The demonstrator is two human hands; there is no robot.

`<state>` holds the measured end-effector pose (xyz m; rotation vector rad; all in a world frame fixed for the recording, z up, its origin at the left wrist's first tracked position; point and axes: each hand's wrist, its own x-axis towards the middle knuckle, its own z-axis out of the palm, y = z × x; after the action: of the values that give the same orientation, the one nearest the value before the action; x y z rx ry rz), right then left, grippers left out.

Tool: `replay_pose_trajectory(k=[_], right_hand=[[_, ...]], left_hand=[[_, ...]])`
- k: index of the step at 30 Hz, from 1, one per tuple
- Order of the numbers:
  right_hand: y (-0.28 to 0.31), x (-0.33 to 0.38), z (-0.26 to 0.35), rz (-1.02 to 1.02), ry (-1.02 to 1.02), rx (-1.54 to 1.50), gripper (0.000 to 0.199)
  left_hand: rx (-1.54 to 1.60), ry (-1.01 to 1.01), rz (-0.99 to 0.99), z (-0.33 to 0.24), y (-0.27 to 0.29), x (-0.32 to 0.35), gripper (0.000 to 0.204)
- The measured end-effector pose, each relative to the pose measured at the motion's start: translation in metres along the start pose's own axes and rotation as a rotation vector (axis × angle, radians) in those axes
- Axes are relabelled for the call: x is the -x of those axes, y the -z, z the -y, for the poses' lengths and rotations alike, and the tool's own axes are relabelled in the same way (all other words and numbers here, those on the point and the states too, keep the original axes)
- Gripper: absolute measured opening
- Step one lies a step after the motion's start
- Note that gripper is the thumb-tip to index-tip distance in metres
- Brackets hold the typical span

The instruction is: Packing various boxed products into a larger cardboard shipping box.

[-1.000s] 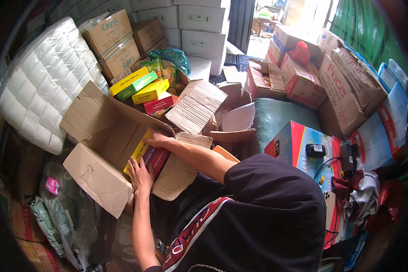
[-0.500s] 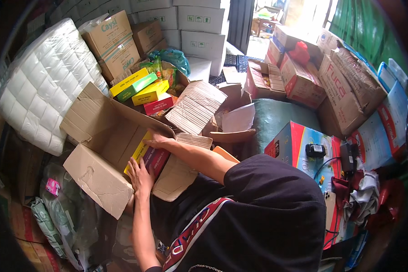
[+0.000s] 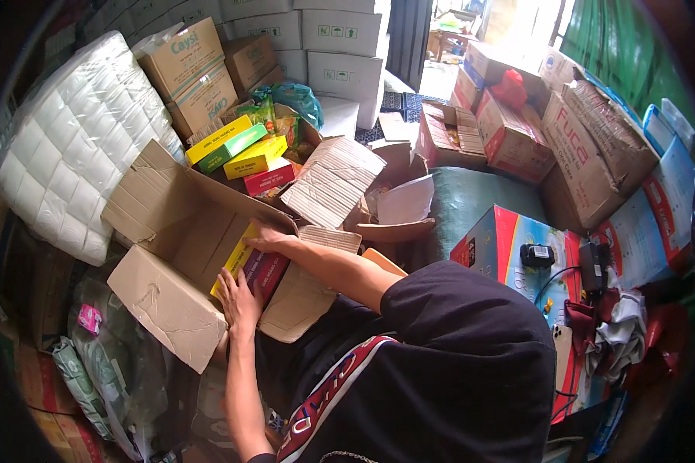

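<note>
In front of me an open cardboard carton (image 3: 224, 204) stands with its flaps folded out. A row of slim boxes sits inside it along the near side, with a yellow box (image 3: 234, 258) and a dark red box (image 3: 273, 270) showing. My left hand (image 3: 240, 296) grips the near end of the row, its fingers bent over the yellow box. At the far end my right hand (image 3: 269, 236) is closed around the boxes, fingertips partly hidden. Both hands press the row between them.
More yellow, green and red boxes (image 3: 256, 157) lie in another carton just beyond. A wrapped white quilted pack (image 3: 85, 147) leans at the left. Plastic bags (image 3: 104, 363) lie at the lower left. To the right stands a blue and red box (image 3: 510, 255) with black adapters on top.
</note>
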<state>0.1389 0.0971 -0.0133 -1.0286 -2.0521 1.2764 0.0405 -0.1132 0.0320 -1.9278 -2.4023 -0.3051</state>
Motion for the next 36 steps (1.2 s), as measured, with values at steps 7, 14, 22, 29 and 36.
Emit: replay_pose_trajectory(k=[7,14,22,29,36], right_hand=[[0.004,0.007,0.014,0.027,-0.023,0.012,0.091],[0.001,0.001,0.002,-0.008,-0.014,0.014,0.090],[0.002,0.004,0.009,0.005,-0.025,0.023,0.083],[0.021,0.014,0.035,-0.286,0.314,0.194,0.052],[0.074,0.006,0.109,-0.870,0.597,0.174,0.040]], left_hand=[[0.009,0.009,-0.002,0.002,-0.002,0.000,0.063],[0.007,0.006,0.010,0.000,-0.002,-0.002,0.063],[-0.020,0.000,0.024,0.001,-0.001,-0.001,0.064],[-0.014,-0.012,-0.013,0.003,-0.006,-0.003,0.064],[0.044,0.005,-0.083,0.009,-0.012,0.001,0.062]])
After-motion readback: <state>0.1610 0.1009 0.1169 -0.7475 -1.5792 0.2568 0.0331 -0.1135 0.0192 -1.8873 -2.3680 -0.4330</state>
